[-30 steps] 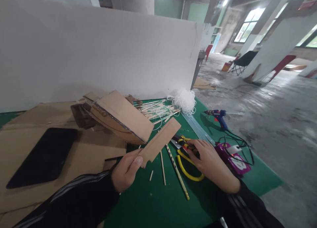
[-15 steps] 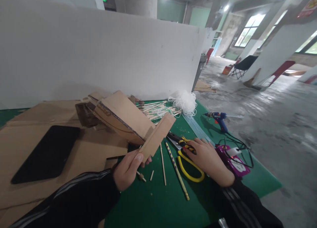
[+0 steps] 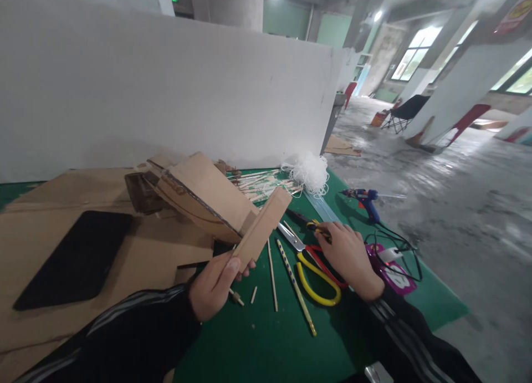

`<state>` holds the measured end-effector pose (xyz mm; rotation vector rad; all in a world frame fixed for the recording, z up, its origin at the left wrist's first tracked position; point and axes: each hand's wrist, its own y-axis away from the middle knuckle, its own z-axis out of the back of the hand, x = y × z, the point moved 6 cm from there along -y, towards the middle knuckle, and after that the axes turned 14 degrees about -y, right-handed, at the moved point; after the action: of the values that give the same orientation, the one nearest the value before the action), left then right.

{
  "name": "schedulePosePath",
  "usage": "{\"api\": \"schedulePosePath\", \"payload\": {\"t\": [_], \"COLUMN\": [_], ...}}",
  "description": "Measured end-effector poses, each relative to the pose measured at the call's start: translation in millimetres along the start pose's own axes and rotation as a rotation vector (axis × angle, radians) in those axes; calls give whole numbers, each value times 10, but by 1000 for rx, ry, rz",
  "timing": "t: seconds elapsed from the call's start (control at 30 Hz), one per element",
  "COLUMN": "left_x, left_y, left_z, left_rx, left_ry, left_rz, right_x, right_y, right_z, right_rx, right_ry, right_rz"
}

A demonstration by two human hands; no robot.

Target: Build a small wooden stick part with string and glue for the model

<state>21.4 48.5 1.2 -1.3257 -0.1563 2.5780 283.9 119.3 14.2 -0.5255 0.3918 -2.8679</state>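
Note:
My left hand (image 3: 219, 283) is closed on a narrow folded cardboard strip (image 3: 266, 225), thumb on top, tilted up to the right. Behind the strip rests a larger cardboard piece (image 3: 208, 192) with a torn dark edge. My right hand (image 3: 347, 255) has its fingers wrapped round the yellow-and-black handles of pliers (image 3: 310, 223), whose dark jaws point to the left. Just below lie scissors (image 3: 318, 277) with red and yellow handles. A dotted pencil (image 3: 296, 287) and a thin wooden stick (image 3: 272, 275) lie between my hands, near a short stick piece (image 3: 253, 295).
A blue glue gun (image 3: 366, 200) lies at the right, its cable running by a purple power strip (image 3: 393, 269). White string (image 3: 310, 175) and wooden sticks (image 3: 260, 182) lie at the back. A black tablet-like slab (image 3: 77, 258) rests on cardboard at left. A white panel (image 3: 174, 95) stands behind.
My right hand has moved the pliers up and to the right, off the scissors, uncovering their red handle and blades. My left hand holds the strip almost still.

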Motion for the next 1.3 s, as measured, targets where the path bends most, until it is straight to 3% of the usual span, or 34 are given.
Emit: {"api": "schedulePosePath", "payload": {"t": [0.1, 0.27, 0.43, 0.6, 0.73, 0.83, 0.97, 1.07, 1.23, 1.3], "left_x": [19, 25, 18, 34, 46, 33, -6, -43, -123, -171], "left_y": [-5, -46, -60, -27, -7, -9, -17, -18, -18, -6], "left_z": [1, 17, 29, 8, 33, 81, 144, 170, 209, 257], "left_rx": [9, 43, 36, 7, -38, -61, -81, -105, -163, -215], "left_ry": [-4, -63, -60, 41, 156, 218, 279, 340, 384, 413], "left_rz": [-7, -66, -44, 38, 93, 94, 85, 98, 67, 36], "right_x": [99, 153, 189, 171, -51, -93, 20, 119, 400, 520], "right_y": [190, 536, 512, 402, 411, 463, 632, 792, 924, 914], "right_z": [51, -30, -118, -185, -186, -86, 69, 154, 195, 187], "right_rx": [-9, 259, 378, 367, 372, 307, 224, 200, 369, 420], "right_ry": [45, 54, 66, -46, -326, -537, -860, -903, -914, -876], "right_rz": [75, 144, 115, 60, -125, -138, -75, -4, 128, 118]}}
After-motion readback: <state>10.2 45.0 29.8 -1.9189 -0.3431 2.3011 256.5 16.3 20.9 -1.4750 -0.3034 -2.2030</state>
